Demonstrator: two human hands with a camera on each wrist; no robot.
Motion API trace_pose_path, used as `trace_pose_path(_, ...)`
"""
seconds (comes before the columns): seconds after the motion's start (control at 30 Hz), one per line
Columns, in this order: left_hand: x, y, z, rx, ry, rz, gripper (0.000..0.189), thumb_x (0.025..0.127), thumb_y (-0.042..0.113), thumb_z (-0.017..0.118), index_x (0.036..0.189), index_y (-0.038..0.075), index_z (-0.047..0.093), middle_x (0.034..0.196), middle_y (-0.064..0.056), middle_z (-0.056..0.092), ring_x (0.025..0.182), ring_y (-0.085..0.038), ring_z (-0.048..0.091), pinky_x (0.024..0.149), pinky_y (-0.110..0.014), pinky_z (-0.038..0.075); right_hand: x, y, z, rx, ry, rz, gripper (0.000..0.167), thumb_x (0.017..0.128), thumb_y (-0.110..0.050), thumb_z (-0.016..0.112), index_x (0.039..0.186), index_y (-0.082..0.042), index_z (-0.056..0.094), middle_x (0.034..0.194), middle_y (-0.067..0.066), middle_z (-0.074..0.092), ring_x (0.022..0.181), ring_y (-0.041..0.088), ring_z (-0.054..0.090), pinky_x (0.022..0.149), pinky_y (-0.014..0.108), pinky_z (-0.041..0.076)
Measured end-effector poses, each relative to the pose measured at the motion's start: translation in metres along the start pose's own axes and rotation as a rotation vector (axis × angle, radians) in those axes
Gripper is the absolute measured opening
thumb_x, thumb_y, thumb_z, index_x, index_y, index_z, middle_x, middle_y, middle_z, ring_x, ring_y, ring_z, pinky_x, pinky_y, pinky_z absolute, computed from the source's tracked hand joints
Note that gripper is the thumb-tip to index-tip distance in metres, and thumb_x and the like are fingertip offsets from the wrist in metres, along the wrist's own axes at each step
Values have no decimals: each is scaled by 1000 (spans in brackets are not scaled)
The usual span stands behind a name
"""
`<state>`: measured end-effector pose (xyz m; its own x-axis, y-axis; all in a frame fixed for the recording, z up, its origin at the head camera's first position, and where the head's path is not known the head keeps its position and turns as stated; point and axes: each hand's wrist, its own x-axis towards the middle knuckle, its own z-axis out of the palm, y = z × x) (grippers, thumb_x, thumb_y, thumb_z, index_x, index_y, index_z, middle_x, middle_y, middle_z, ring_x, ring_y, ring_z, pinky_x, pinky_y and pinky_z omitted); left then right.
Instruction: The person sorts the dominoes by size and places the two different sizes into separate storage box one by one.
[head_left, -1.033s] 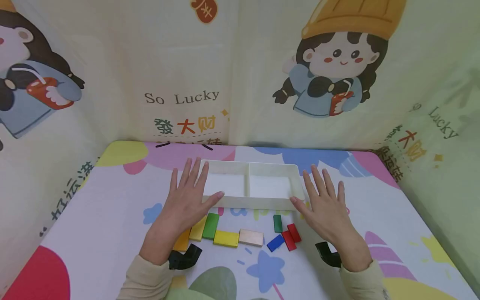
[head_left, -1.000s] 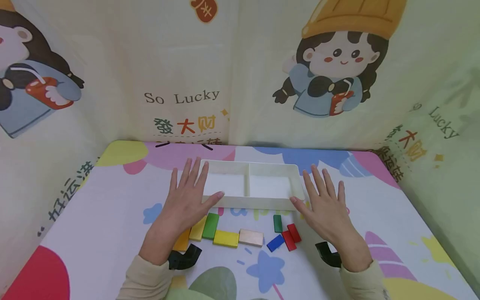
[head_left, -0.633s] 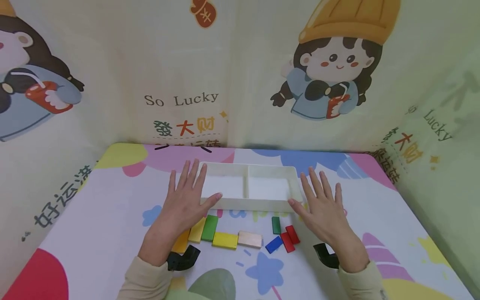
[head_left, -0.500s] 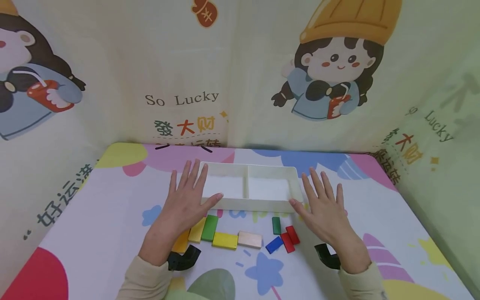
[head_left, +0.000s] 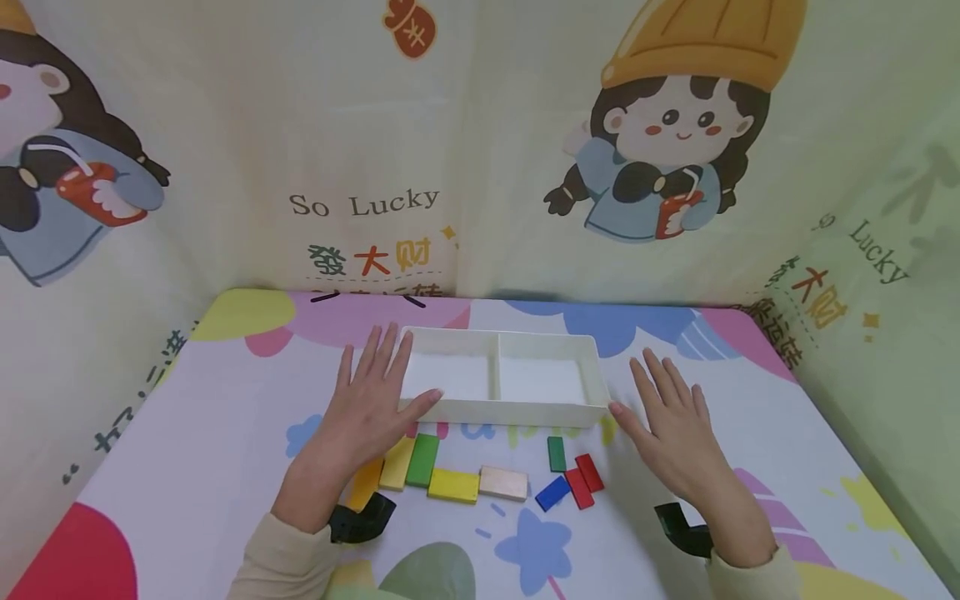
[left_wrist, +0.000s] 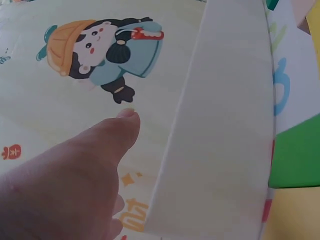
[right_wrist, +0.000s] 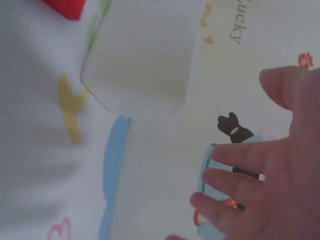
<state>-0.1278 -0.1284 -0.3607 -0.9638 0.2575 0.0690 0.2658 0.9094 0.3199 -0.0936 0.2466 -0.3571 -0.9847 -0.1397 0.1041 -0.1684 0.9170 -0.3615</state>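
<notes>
A white tray (head_left: 498, 412) with two compartments stands at the middle of the table. My left hand (head_left: 367, 417) has its fingers spread and overlaps the tray's left end in the head view. Beyond the tray's right end is my right hand (head_left: 675, 433), fingers straight and holding nothing. In front of the tray lie flat blocks: an orange one (head_left: 365, 483), a pale yellow one (head_left: 397, 463), a green one (head_left: 423, 460), a bright yellow one (head_left: 453, 486) and a pale wooden one (head_left: 503, 482). Smaller ones sit to the right: dark green (head_left: 556, 454), blue (head_left: 552, 493) and two red blocks (head_left: 579, 488).
A colourful patterned cloth covers the table (head_left: 225, 417). Printed curtains (head_left: 510, 167) rise behind it and at both sides. Black wrist mounts (head_left: 363, 518) sit at both wrists, the left one overlapping the orange block in the head view.
My right hand has moved to the right, away from the tray's right end. The left hand stays nearly where it was. Tray and blocks keep their places, with the head view shifting slightly.
</notes>
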Motion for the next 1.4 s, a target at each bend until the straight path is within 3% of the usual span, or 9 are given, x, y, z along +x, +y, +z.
trace_pose_path(0.1,3,-5,2,-13,-9,-10,91,96,60,47,159,7,9,168,-14,1,155,-35,-5,121,-62,-7,-2,0,2,85,74,-23,65,101,-38,53,153,-4,32,161,20,25,146,46,23,110,73,23)
trace_pose_path(0.17,6,-8,4,-26,-16,-11,91,97,60,46,159,7,8,168,-14,0,155,-35,-6,121,-62,-6,-5,-1,4,134,141,-37,54,99,-28,59,144,-2,45,149,20,40,133,44,41,101,69,40)
trace_pose_path(0.27,8,-11,9,-44,-39,-17,89,98,59,44,159,6,6,168,-14,-2,155,-35,-6,122,-62,-4,-10,-1,10,171,219,-51,31,95,-15,65,123,-3,60,123,15,58,105,33,57,82,49,55)
trace_pose_path(0.4,6,-17,16,-63,-59,-38,89,99,58,43,159,4,5,168,-15,-1,155,-35,-4,122,-62,-1,-11,-5,20,174,199,-72,11,90,-8,69,100,-10,66,97,1,62,84,12,57,65,24,53)
trace_pose_path(0.57,7,-16,17,-62,-33,-23,90,99,56,46,159,5,3,168,-14,-1,155,-34,-2,123,-61,0,-11,-6,28,213,94,-173,12,88,-5,71,96,-13,68,90,-8,60,79,0,55,67,21,55)
trace_pose_path(0.67,9,-15,17,-62,-21,-4,90,99,53,48,159,5,3,168,-13,0,155,-34,0,123,-61,2,-10,-7,33,255,46,-220,15,87,-3,72,98,-12,67,91,-9,60,80,0,56,68,21,55)
trace_pose_path(1.0,10,-10,27,-60,-30,9,83,101,51,43,159,5,6,168,-12,-1,155,-33,3,122,-63,4,-11,-3,42,336,-249,-190,19,88,-7,72,105,-11,64,98,-2,62,83,4,58,71,20,55)
trace_pose_path(1.4,11,-9,29,-53,-22,-1,84,101,53,43,159,6,6,168,-11,-2,155,-33,1,122,-63,4,-11,-8,47,281,-297,-132,38,81,4,71,114,-13,63,108,2,60,88,14,53,70,18,54)
